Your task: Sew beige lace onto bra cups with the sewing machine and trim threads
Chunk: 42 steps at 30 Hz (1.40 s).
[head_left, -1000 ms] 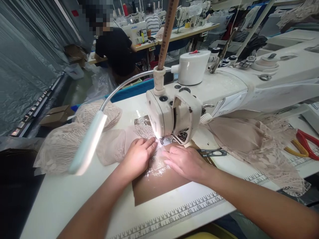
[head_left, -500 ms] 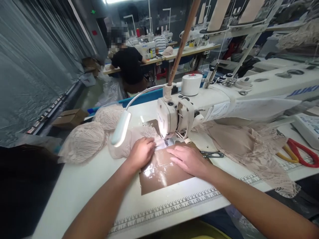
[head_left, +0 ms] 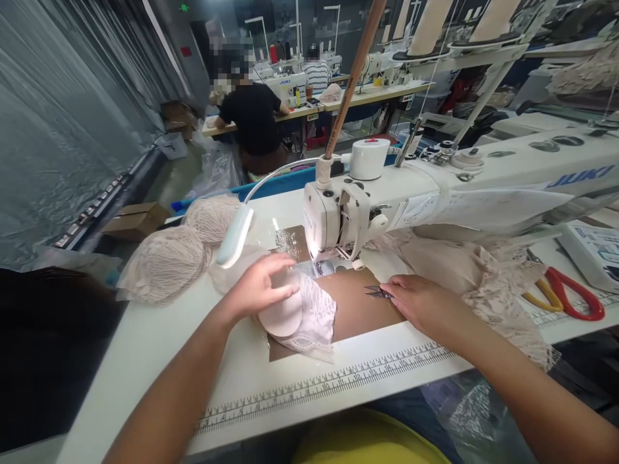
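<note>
My left hand [head_left: 261,287] grips a pale lace bra cup [head_left: 316,312], thumb and fingers curved around its rounded side. The cup lies left of the needle area, with its lace edge spread over a shiny brown sheet [head_left: 355,312] on the table. Thread snips [head_left: 377,292] stick out from my right hand [head_left: 418,299], their blades pointing left above the sheet. Right behind both hands is the head of a white sewing machine [head_left: 323,219], its lamp lighting the needle area.
Lace cups [head_left: 167,264] are heaped at the left. Beige lace fabric [head_left: 445,261] and red-handled scissors [head_left: 580,296] lie at the right. A printed ruler [head_left: 329,386] runs along the front edge. A lamp [head_left: 236,235] leans over the table. A co-worker [head_left: 251,119] sits beyond.
The lace cup has come out from near the needle toward the front left in my left hand. My right hand has moved right off the brown sheet and taken up the snips.
</note>
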Available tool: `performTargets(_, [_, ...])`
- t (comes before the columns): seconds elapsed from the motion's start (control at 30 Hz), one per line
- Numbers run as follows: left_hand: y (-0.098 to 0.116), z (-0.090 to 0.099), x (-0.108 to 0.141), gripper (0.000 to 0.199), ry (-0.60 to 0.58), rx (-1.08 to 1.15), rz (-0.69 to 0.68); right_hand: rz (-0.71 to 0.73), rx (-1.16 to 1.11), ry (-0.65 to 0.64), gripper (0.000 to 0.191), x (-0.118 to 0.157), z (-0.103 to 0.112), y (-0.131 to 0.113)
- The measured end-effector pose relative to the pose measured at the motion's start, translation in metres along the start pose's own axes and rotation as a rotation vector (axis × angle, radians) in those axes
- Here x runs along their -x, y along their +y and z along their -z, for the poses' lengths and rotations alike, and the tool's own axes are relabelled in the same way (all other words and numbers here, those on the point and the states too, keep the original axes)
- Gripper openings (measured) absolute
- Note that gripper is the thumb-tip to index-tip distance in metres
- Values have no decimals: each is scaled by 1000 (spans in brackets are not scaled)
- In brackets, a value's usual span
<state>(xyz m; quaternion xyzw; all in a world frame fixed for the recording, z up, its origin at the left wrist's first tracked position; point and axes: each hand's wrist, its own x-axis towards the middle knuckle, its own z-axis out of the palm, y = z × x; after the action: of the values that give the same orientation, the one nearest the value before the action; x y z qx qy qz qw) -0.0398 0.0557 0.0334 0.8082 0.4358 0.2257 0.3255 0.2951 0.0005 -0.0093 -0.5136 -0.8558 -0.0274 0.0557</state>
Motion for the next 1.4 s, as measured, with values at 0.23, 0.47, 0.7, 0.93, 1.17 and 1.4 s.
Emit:
performTargets(0.23, [-30,-9,-11,44,-47,214,260,14,75,-73,42,-3,-16,7])
performTargets(0.47, [-8,-20,-3,26,-80,582,339,-68,-276,-168,44,-15,9,-9])
performTargets(0.7, [3,-33,5,26,-185,733,273,60,-720,-105,42,-47,30,-51])
performTargets(0.93, [2,-41,10,31,-208,774,219,73,-852,-125,29,-72,42,-69])
performTargets(1.17, [-3,-47,8,30,-257,811,220,1,-934,-158,16,-75,34,-81])
performTargets(1.4, [6,-44,6,48,-292,772,228,0,-1058,-123,18,-75,17,-81])
